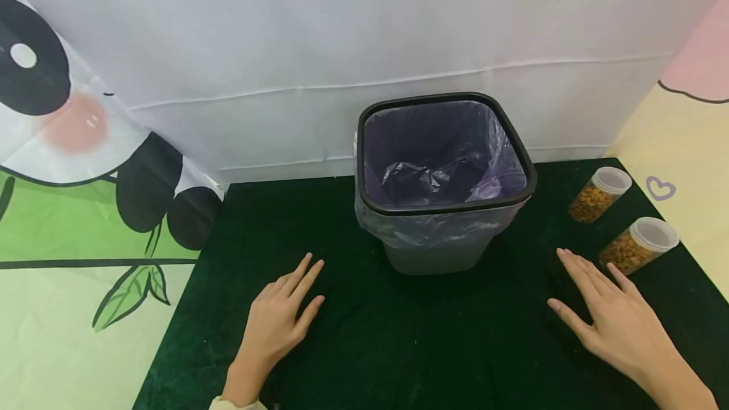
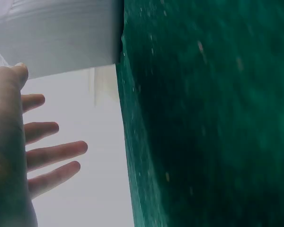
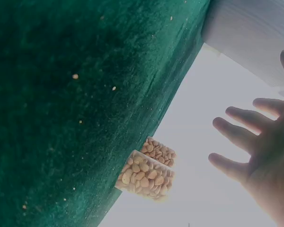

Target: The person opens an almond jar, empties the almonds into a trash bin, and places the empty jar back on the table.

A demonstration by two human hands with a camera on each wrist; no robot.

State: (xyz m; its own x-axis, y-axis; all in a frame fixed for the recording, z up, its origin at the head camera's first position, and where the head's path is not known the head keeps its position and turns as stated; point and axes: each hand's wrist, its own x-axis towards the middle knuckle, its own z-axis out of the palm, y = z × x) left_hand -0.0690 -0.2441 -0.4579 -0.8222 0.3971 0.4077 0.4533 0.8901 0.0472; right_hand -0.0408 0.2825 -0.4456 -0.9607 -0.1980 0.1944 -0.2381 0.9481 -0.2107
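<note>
A grey trash can (image 1: 435,258) with a black rim and a translucent bag lining stands at the back middle of the green-covered table. To its right are two clear jars with white lids, a far jar (image 1: 592,201) and a near jar (image 1: 629,252), both holding small tan-brown pieces. My left hand (image 1: 279,312) hovers left of the can, fingers straight and spread, holding nothing. On the right, my right hand (image 1: 615,318) is just in front of the near jar, fingers extended and holding nothing. In the right wrist view the near jar (image 3: 146,176) partly covers the far one.
Dark green cloth (image 1: 398,347) covers the table, with tiny light specks on it. A white cloth backdrop (image 1: 273,62) hangs close behind the can. Printed cloth panels (image 1: 51,220) flank the table on the left and right.
</note>
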